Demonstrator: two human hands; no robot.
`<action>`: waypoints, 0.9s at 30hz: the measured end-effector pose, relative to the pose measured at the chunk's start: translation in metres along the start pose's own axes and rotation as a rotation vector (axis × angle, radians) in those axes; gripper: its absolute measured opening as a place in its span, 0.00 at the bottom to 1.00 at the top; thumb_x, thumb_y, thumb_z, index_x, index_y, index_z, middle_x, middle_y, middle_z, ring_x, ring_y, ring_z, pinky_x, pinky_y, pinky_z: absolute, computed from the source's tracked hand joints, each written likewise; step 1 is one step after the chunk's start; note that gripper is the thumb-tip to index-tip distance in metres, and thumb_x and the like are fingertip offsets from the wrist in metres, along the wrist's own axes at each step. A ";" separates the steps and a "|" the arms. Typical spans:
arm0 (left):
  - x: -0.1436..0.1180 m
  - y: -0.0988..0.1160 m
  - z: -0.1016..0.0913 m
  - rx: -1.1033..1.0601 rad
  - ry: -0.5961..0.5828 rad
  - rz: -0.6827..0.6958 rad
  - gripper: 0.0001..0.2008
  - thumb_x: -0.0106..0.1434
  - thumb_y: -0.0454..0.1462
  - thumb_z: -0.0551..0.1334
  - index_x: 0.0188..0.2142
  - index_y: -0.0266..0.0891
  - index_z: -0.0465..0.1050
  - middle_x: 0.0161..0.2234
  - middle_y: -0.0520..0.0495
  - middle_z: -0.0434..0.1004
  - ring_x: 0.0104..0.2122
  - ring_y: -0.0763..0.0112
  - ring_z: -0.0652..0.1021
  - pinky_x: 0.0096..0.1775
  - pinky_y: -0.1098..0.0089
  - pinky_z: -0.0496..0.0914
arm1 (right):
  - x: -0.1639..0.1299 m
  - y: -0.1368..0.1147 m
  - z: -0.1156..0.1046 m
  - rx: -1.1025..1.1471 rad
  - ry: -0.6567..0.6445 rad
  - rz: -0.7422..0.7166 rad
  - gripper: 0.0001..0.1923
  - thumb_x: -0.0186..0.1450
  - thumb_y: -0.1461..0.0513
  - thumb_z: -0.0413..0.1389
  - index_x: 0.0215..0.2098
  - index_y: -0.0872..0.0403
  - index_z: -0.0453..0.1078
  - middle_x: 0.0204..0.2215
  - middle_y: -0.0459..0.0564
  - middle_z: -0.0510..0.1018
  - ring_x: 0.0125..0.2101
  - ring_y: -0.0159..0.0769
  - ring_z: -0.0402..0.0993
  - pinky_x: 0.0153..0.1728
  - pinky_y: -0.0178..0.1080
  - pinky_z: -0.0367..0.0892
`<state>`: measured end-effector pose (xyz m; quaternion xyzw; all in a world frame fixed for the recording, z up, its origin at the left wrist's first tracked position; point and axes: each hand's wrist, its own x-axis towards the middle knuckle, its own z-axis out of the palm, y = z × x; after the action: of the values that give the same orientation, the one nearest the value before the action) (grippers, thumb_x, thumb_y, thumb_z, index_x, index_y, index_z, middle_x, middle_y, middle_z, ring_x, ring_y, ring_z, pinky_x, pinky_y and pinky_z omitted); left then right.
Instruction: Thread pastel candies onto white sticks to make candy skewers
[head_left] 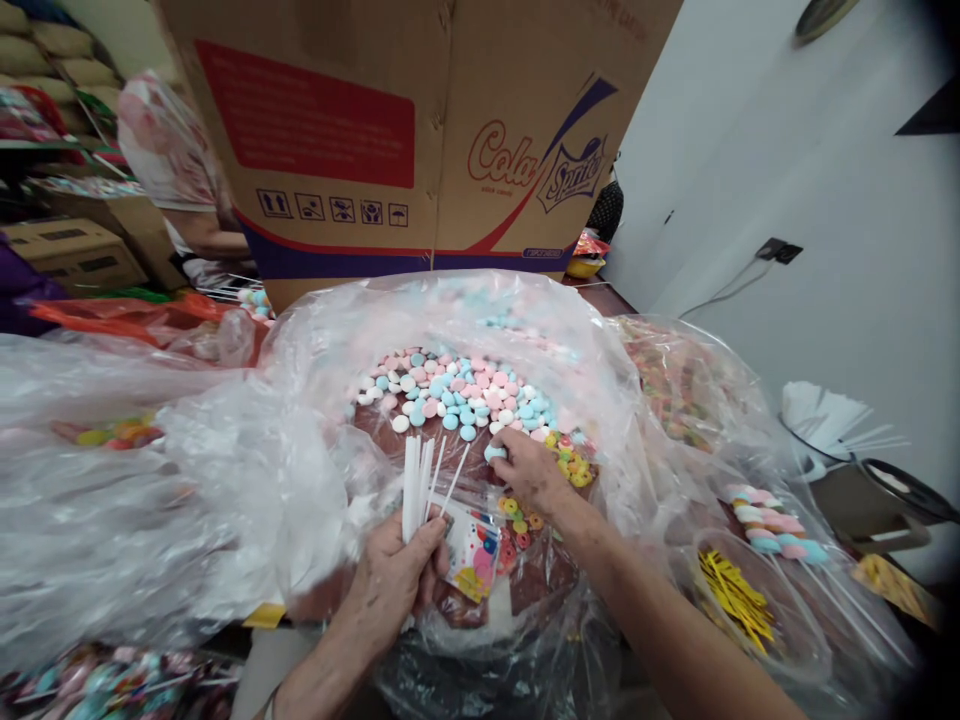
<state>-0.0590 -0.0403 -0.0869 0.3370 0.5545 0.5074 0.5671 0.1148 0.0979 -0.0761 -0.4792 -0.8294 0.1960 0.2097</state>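
My left hand point(401, 570) is closed around a bundle of white lollipop sticks point(417, 480), which point upward and fan out slightly. Just right of its fingers lies a small printed bag point(474, 550) with coloured dots. My right hand point(529, 468) pinches a pale blue and white marshmallow point(495, 453) between thumb and finger. Beyond both hands, pink, blue and white marshmallows point(450, 390) are spread inside a large open clear plastic bag point(322, 340). Yellow gummy rings point(574, 466) lie beside my right wrist, and red and orange gummy rings point(517, 520) sit below it.
A tall cardboard box point(337, 130) stands behind the bag. On the right are a tub of yellow twist ties point(735, 600), finished candy sticks point(776, 522) and a bundle of white sticks point(825, 420). Crumpled plastic point(150, 520) covers the left. Another person point(176, 170) is partly hidden by the box.
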 end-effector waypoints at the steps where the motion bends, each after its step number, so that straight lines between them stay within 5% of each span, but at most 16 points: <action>1: 0.000 0.001 0.000 0.007 0.000 -0.004 0.21 0.57 0.53 0.63 0.22 0.40 0.68 0.07 0.58 0.61 0.09 0.79 0.60 0.14 0.78 0.53 | 0.001 0.000 -0.002 0.143 0.041 0.057 0.02 0.61 0.65 0.54 0.33 0.52 0.67 0.26 0.43 0.72 0.28 0.33 0.68 0.31 0.35 0.63; 5: 0.001 0.000 0.002 0.012 -0.020 -0.007 0.20 0.56 0.53 0.63 0.23 0.39 0.68 0.09 0.57 0.63 0.08 0.80 0.59 0.13 0.78 0.50 | 0.005 -0.010 -0.013 1.004 0.117 0.305 0.13 0.51 0.57 0.65 0.30 0.53 0.69 0.24 0.41 0.74 0.24 0.31 0.69 0.28 0.35 0.65; 8: 0.002 -0.001 0.002 0.005 -0.023 -0.010 0.19 0.56 0.53 0.63 0.23 0.39 0.67 0.12 0.56 0.66 0.08 0.80 0.60 0.13 0.77 0.49 | 0.007 -0.023 -0.020 1.252 0.035 0.376 0.15 0.44 0.60 0.70 0.28 0.55 0.73 0.26 0.44 0.77 0.26 0.31 0.71 0.29 0.35 0.69; 27: 0.002 0.004 0.003 0.032 -0.015 -0.017 0.16 0.56 0.50 0.62 0.23 0.41 0.67 0.09 0.58 0.63 0.08 0.78 0.58 0.13 0.76 0.47 | 0.012 -0.039 -0.020 1.153 -0.092 0.314 0.12 0.49 0.61 0.67 0.32 0.53 0.82 0.25 0.46 0.80 0.27 0.31 0.72 0.30 0.35 0.68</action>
<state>-0.0569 -0.0370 -0.0836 0.3449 0.5612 0.4911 0.5700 0.0921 0.0927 -0.0373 -0.3962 -0.5167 0.6637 0.3682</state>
